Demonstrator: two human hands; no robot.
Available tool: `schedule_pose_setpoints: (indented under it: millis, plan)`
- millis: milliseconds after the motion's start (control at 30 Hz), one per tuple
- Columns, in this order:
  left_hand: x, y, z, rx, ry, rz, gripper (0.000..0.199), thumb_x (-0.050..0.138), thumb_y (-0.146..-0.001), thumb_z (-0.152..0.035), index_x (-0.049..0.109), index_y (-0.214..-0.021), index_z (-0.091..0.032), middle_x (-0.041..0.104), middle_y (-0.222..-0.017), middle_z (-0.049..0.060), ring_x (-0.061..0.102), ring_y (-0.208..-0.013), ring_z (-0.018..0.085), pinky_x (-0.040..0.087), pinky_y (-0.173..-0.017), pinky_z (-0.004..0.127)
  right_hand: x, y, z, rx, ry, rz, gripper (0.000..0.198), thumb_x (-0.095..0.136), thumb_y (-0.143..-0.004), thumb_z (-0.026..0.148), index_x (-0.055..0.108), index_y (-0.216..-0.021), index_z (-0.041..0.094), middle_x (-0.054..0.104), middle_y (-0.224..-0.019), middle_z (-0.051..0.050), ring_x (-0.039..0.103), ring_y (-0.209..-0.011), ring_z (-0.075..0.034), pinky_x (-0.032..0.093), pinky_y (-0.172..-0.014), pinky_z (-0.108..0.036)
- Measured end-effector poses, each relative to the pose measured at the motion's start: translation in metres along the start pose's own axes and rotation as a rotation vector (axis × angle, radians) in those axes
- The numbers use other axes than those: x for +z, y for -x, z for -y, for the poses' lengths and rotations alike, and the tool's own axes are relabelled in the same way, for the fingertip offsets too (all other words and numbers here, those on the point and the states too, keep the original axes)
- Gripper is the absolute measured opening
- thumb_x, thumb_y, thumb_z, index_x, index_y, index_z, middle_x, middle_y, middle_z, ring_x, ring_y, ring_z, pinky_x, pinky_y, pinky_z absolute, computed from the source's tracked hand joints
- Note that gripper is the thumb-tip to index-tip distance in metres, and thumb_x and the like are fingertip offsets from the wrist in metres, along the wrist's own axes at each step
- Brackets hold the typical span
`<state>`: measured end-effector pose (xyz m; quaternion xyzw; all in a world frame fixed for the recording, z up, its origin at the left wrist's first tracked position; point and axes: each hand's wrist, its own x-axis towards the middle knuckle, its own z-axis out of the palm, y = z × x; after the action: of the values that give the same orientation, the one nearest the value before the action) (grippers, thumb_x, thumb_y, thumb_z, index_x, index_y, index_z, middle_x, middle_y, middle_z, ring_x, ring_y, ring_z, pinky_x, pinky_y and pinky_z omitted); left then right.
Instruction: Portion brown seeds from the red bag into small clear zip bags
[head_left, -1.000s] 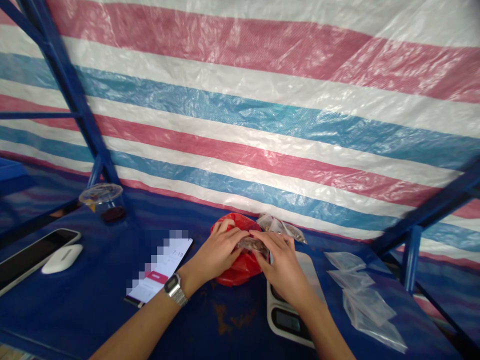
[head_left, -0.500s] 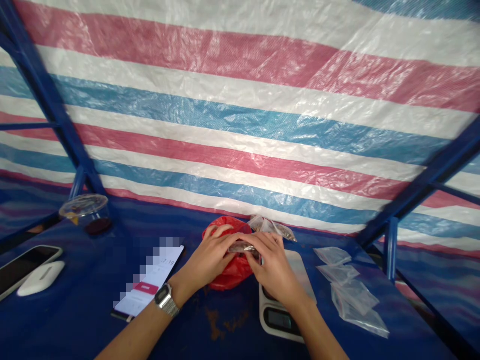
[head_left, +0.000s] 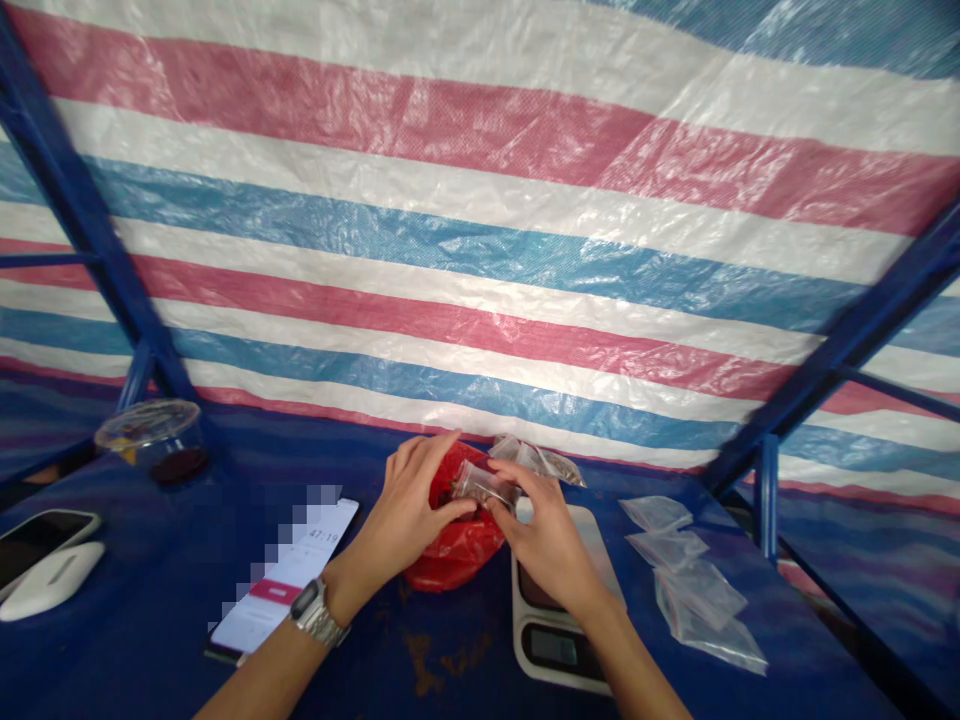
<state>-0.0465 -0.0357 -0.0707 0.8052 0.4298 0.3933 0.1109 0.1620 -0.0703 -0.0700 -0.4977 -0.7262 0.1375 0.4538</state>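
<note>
A small clear zip bag [head_left: 484,484] with brownish contents is pinched at its right end between the thumb and fingers of my right hand [head_left: 541,528]. To its left, my left hand [head_left: 409,503] is spread open, thumb apart from the fingers and close to the bag's left end. Beneath both hands lies a red plastic bag [head_left: 454,556] on the blue table. A digital kitchen scale [head_left: 559,648] sits under my right hand and wrist, partly covered by them. Several filled zip bags [head_left: 551,462] lie behind the scale.
Several flat zip bags [head_left: 709,590] overlap at the right. At the left are a lit phone [head_left: 296,570], a second phone [head_left: 45,545], a white case [head_left: 52,582] and a clear plastic tub [head_left: 161,440]. Blue metal bars [head_left: 814,385] and a striped tarp [head_left: 480,250] stand behind.
My left hand has opened and moved left, away from the small zip bag. The bag now shows more fully, held by my right hand. The whole view has shifted slightly.
</note>
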Motion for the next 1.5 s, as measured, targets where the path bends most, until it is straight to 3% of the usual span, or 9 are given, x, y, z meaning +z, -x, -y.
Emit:
schedule_pose_setpoints:
  millis: [100,233,500,733,833,1067,1200,1367,1500]
  plan:
    - [0.000,-0.001,-0.002,-0.140,0.107,-0.124,0.071,0.081,-0.082,-0.035,0.049,-0.146,-0.032,0.062,-0.134,0.008,0.053,-0.126,0.031,0.042,-0.111,0.052,-0.001,-0.003,0.002,0.132,-0.254,-0.037,0.035,0.067,-0.091,0.033,0.063,-0.126,0.026,0.076,-0.108,-0.005,0.073,-0.098,-0.024,0.057,-0.090,-0.041]
    - [0.003,-0.001,-0.005,-0.214,0.236,-0.107,0.043,0.076,-0.086,-0.035,0.067,-0.127,-0.031,0.068,-0.124,0.006,0.060,-0.118,0.030,0.044,-0.109,0.053,-0.001,-0.004,0.008,0.188,-0.418,-0.015,0.039,0.071,-0.089,0.039,0.062,-0.125,0.025,0.077,-0.100,-0.004,0.073,-0.092,-0.023,0.059,-0.084,-0.038]
    - [0.006,-0.002,-0.022,-0.359,0.829,0.051,0.047,0.068,-0.091,-0.047,0.066,-0.130,-0.022,0.072,-0.130,0.010,0.071,-0.114,0.028,0.056,-0.102,0.043,-0.006,-0.002,0.024,0.139,-0.449,0.081,0.034,0.070,-0.093,0.039,0.066,-0.125,0.026,0.074,-0.120,-0.005,0.069,-0.111,-0.023,0.053,-0.103,-0.039]
    - [0.009,0.000,-0.018,-0.311,0.740,0.097,0.052,0.061,-0.095,-0.049,0.060,-0.142,-0.024,0.067,-0.141,0.009,0.065,-0.128,0.030,0.047,-0.115,0.046,-0.010,-0.003,0.017,0.061,-0.314,0.072,0.029,0.062,-0.098,0.035,0.068,-0.126,0.026,0.071,-0.126,-0.006,0.066,-0.114,-0.022,0.052,-0.100,-0.037]
    - [0.011,0.004,-0.016,-0.242,0.599,0.103,0.054,0.056,-0.098,-0.048,0.056,-0.147,-0.025,0.059,-0.152,0.008,0.052,-0.143,0.029,0.035,-0.125,0.047,-0.006,-0.003,0.015,0.066,-0.353,0.032,0.028,0.062,-0.098,0.037,0.069,-0.122,0.025,0.072,-0.115,-0.006,0.067,-0.101,-0.020,0.054,-0.090,-0.034]
    - [0.023,0.018,-0.014,-0.189,0.618,0.286,0.082,0.057,-0.098,-0.051,0.015,-0.165,-0.029,0.018,-0.174,0.006,0.019,-0.160,0.026,0.018,-0.131,0.044,0.000,-0.002,0.018,0.100,-0.460,0.072,0.028,0.064,-0.096,0.036,0.069,-0.121,0.024,0.073,-0.105,-0.006,0.068,-0.093,-0.020,0.054,-0.086,-0.033]
    - [0.020,0.018,-0.021,-0.233,0.713,0.264,0.064,0.045,-0.104,-0.051,0.020,-0.159,-0.031,0.028,-0.170,0.007,0.029,-0.157,0.022,0.021,-0.130,0.042,-0.003,-0.004,0.013,0.128,-0.471,0.049,0.027,0.060,-0.099,0.039,0.070,-0.118,0.023,0.073,-0.109,-0.006,0.067,-0.092,-0.019,0.053,-0.084,-0.032]
    - [0.007,0.017,-0.028,-0.326,0.712,0.304,0.042,0.041,-0.104,-0.055,0.039,-0.135,-0.027,0.058,-0.143,0.009,0.058,-0.131,0.022,0.041,-0.117,0.039,-0.006,-0.005,0.008,0.161,-0.385,0.044,0.023,0.064,-0.095,0.041,0.074,-0.102,0.021,0.072,-0.096,-0.004,0.063,-0.084,-0.018,0.049,-0.079,-0.031]
    - [0.008,0.018,-0.027,-0.325,0.726,0.348,0.038,0.045,-0.102,-0.056,0.049,-0.129,-0.029,0.063,-0.133,0.005,0.060,-0.125,0.022,0.045,-0.112,0.036,-0.002,-0.005,0.010,0.215,-0.468,0.049,0.024,0.066,-0.093,0.043,0.071,-0.101,0.021,0.070,-0.093,-0.003,0.061,-0.080,-0.017,0.048,-0.076,-0.030]
